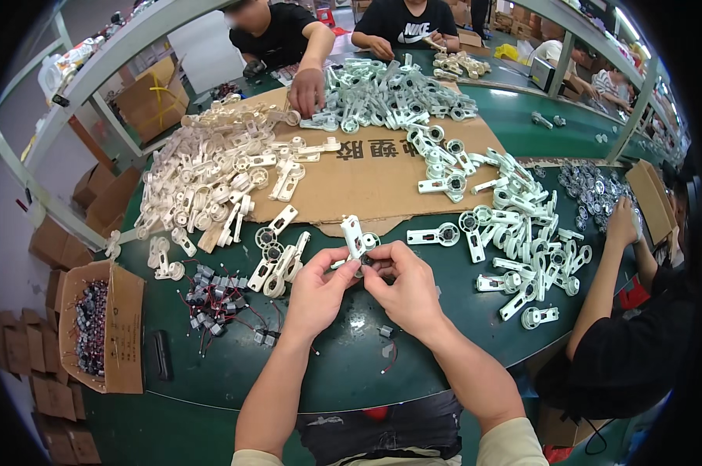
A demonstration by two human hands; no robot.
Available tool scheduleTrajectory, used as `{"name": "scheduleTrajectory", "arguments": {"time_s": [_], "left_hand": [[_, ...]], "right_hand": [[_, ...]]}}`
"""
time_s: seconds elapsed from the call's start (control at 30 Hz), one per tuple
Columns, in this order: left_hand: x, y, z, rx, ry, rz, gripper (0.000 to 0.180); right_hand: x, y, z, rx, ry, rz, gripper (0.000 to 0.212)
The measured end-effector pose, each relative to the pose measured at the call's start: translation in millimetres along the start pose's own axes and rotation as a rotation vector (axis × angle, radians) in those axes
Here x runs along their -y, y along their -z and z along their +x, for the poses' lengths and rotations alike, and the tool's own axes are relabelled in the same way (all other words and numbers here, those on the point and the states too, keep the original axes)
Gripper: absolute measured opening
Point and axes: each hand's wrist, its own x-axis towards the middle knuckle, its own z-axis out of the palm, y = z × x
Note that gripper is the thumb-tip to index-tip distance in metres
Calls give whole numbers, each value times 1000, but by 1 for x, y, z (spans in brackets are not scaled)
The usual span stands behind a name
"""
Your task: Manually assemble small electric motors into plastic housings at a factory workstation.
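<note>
In front of me my left hand (pixel 320 289) is closed round the lower left side of a white plastic housing (pixel 353 235), which has a long handle and a round ring. My right hand (pixel 404 286) pinches the same housing from the other side, thumb and fingers near a small dark part at the ring. What exactly lies under the fingertips is hidden. Left of my hands sits a heap of small metal motors (pixel 217 299) with red and black wires. A single motor (pixel 386 332) with a wire lies below my right hand. Several housings with dark centres (pixel 271 252) rest beyond my left hand.
Cream housings (pixel 203 167) are piled at left, pale green ones (pixel 390 89) at the back, white ones (pixel 533 260) at right. A cardboard sheet (pixel 343 182) covers mid-table. A carton of motors (pixel 121 334) stands left. Co-workers sit opposite; another's arm (pixel 603 272) reaches in from the right.
</note>
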Motion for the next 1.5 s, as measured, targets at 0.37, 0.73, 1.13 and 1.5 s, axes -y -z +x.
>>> {"name": "scheduleTrajectory", "arguments": {"time_s": [0.37, 0.73, 1.13, 1.5], "left_hand": [[2, -6, -1, -54, -30, 5, 22], [-4, 0, -1, 53, -45, -82, 35], [-5, 0, -1, 111, -12, -73, 30], [-1, -9, -3, 44, -35, -11, 32]], "right_hand": [[-7, -5, 0, -23, -3, 32, 21], [-1, 12, 6, 97, 33, -2, 23], [-3, 12, 7, 205, -121, 214, 22], [-14, 10, 12, 88, -205, 414, 26]]}}
